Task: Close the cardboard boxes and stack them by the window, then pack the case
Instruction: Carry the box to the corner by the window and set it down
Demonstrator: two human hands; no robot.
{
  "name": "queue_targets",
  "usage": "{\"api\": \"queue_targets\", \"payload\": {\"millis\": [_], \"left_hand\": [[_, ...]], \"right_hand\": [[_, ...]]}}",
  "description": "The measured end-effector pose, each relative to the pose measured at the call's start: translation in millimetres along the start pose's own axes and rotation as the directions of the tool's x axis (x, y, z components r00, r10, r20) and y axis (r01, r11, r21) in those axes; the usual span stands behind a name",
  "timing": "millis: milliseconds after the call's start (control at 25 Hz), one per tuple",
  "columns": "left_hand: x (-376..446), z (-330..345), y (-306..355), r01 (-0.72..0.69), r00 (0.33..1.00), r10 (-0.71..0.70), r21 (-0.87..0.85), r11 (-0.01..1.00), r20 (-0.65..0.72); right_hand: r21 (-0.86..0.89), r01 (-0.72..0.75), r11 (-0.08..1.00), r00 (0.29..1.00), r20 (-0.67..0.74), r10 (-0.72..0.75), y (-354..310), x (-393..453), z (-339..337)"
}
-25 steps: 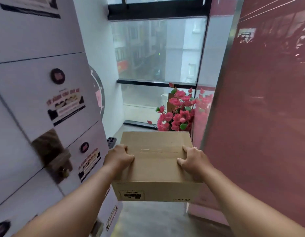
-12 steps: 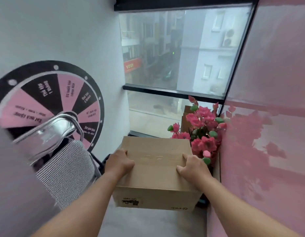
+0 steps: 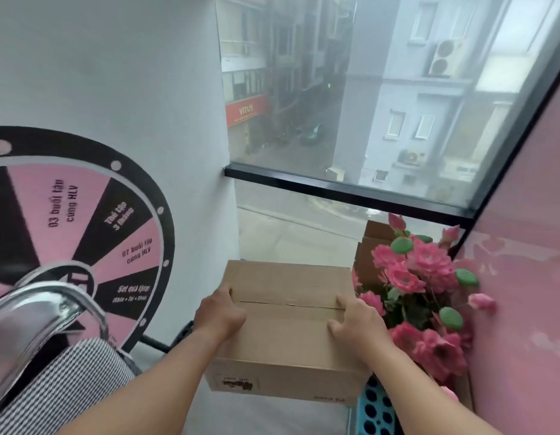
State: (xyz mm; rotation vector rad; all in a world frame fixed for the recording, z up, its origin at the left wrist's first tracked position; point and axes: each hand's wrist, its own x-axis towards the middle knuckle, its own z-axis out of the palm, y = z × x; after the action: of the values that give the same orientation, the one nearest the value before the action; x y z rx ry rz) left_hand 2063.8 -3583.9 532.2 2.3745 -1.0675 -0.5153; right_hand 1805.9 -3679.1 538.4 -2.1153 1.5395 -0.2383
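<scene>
I carry a closed brown cardboard box (image 3: 288, 334) in front of me, its flaps folded shut with a seam across the top. My left hand (image 3: 220, 315) grips its left edge and my right hand (image 3: 355, 324) grips its right edge, fingers over the top. The window (image 3: 350, 120) is straight ahead, its lower pane reaching the floor. Another cardboard box (image 3: 371, 246) stands by the window at the right, partly hidden behind flowers.
Pink artificial flowers (image 3: 423, 296) crowd the right side against a glossy pink wall (image 3: 523, 277). A chair with a chrome frame (image 3: 46, 312) and checked seat is at lower left. A prize wheel (image 3: 84, 233) leans on the white wall. A blue perforated crate (image 3: 377, 409) lies under the box's right corner.
I have walked past the lockers toward the window; the window, flowers and wheel now appear much closer. Both hands keep the same hold on the box.
</scene>
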Motion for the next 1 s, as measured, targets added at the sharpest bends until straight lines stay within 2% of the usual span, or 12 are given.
{"api": "queue_targets", "payload": {"millis": [280, 600, 760, 880, 1000], "left_hand": [[204.4, 14.2, 22.7, 0.044, 0.998, -0.045, 0.034, 0.998, 0.037], [415.2, 35.3, 1.8, 0.048, 0.995, -0.047, -0.011, 0.999, 0.085], [531.7, 67.1, -35.9, 0.034, 0.987, -0.039, 0.04, 0.999, 0.155], [604.6, 116.0, -74.5, 0.061, 0.973, -0.078, 0.084, 0.995, 0.219], [662.3, 176.6, -119.5, 0.082, 0.959, -0.12, 0.154, 0.985, 0.255]], "right_hand": [[0.023, -0.02, 1.0, 0.995, 0.095, 0.018, -28.4, 215.8, 31.2], [-0.048, -0.063, 0.997, 0.982, 0.176, 0.07, -75.0, 413.9, 83.4], [-0.059, -0.146, 0.987, 0.965, 0.212, 0.156, -85.6, 497.3, 152.3], [-0.051, -0.22, 0.974, 0.941, 0.253, 0.226, -74.3, 552.6, 224.9], [-0.056, -0.257, 0.965, 0.895, 0.363, 0.259, -49.9, 596.0, 308.6]]}}
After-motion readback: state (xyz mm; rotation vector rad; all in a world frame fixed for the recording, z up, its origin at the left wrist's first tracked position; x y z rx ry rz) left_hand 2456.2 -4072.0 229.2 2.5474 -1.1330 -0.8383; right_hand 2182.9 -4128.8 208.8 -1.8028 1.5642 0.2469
